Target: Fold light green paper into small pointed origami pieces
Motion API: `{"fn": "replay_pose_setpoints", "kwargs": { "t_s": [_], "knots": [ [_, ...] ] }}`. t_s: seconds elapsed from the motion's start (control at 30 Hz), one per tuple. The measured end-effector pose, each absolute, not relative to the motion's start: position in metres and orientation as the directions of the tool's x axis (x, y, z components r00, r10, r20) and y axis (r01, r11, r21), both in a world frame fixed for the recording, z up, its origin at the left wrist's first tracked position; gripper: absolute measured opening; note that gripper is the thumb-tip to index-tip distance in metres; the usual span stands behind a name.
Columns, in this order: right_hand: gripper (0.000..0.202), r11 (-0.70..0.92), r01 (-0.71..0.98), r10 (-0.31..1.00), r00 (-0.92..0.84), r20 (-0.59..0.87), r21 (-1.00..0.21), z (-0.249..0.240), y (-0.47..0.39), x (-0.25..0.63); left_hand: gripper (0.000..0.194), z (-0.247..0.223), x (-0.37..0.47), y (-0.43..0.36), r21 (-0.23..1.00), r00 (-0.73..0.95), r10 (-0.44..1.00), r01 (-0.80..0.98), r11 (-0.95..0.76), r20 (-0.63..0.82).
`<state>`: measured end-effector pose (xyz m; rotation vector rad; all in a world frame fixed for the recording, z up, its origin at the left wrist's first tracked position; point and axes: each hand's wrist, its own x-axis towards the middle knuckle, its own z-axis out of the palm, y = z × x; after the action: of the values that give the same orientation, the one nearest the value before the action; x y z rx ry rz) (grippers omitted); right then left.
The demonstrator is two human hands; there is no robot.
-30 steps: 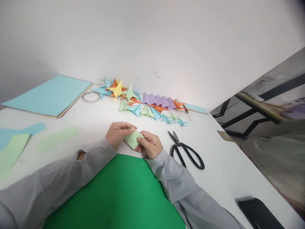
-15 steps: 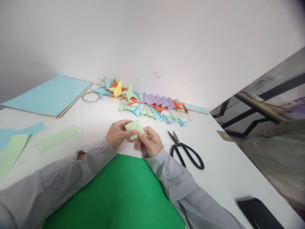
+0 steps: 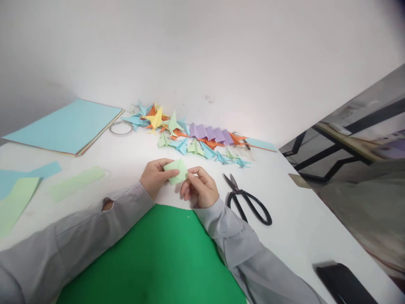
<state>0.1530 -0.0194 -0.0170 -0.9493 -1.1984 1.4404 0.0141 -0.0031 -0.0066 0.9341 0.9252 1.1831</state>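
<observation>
Pale green folded paper (image 3: 182, 172), a small flat square with crease lines on its face, is held up just above the white table. My left hand (image 3: 155, 175) grips its left side, the thumb lying across the front and the fingers hidden behind. At the right corner, the thumb and forefinger of my right hand (image 3: 202, 188) pinch the edge, while the other fingers curl below. Black-handled scissors (image 3: 245, 196) lie partly spread to the right of my right hand.
Folded paper shapes in several colours (image 3: 196, 137) line the wall. A tape roll (image 3: 121, 128) and a stack of coloured sheets (image 3: 69, 126) lie at the back left. Green and blue paper scraps (image 3: 76, 181) are at left; a black object (image 3: 343, 283) sits front right. Green material (image 3: 152, 257) covers the near side.
The folded paper has shifted slightly left and turned a little. My right thumb has drawn back from its lower front to the right corner, and the right hand has moved slightly right.
</observation>
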Motion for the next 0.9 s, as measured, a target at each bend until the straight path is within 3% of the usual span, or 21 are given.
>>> {"fn": "replay_pose_setpoints", "kwargs": {
  "t_s": [0.23,0.4,0.6,0.9],
  "knots": [
    [0.030,-0.046,-0.183,0.992,-0.122,-0.023,-0.982,-0.0129,-0.0224,0.1520,0.032,-0.0019,0.0133,-0.0075,0.956,0.315,0.943,-0.227,0.184,-0.107],
    [0.028,0.009,-0.126,0.998,-0.055,0.016,-0.992,-0.0124,-0.0229,0.1509,0.046,-0.0014,0.0162,-0.0088,0.971,0.294,0.953,-0.195,0.140,-0.079],
    [0.025,0.163,-0.059,0.985,-0.051,0.166,-0.985,-0.0172,-0.0217,0.1490,0.045,-0.0004,0.0154,-0.0075,0.975,0.252,0.965,-0.184,0.123,-0.074],
    [0.028,0.106,-0.069,0.994,-0.021,0.108,-0.992,-0.0181,-0.0247,0.1461,0.043,-0.0011,0.0134,-0.0061,0.982,0.354,0.933,-0.151,0.117,-0.057]
  ]
}}
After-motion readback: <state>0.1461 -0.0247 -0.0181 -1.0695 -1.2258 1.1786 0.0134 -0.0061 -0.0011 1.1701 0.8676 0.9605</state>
